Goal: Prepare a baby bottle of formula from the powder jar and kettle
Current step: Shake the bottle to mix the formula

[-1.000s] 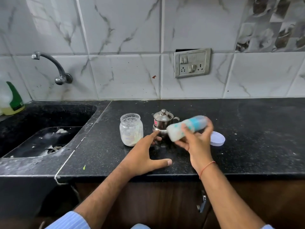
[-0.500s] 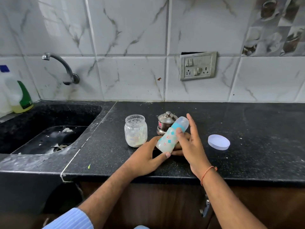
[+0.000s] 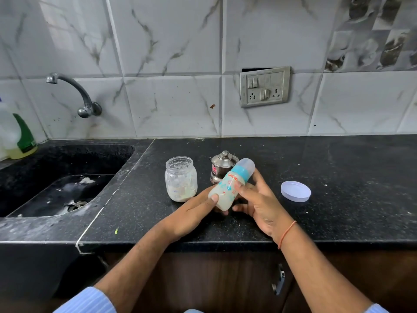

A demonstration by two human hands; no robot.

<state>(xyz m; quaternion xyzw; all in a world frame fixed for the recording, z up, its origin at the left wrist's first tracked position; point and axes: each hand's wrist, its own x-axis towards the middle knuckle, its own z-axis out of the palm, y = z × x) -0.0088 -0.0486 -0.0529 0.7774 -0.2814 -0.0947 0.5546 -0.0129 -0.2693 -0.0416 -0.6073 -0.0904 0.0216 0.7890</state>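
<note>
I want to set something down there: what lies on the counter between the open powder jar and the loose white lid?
In the head view, between the clear glass powder jar and the round white lid stand the small steel kettle and both hands holding the tilted baby bottle.

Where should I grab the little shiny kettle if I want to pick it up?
Probably by the round body of the kettle, coming from above and the left, fingers wrapped round its sides. The baby bottle, tilted in the left hand and right hand, blocks its right and front. The small lid knob looks too slippery, and no handle shows clearly.
</note>
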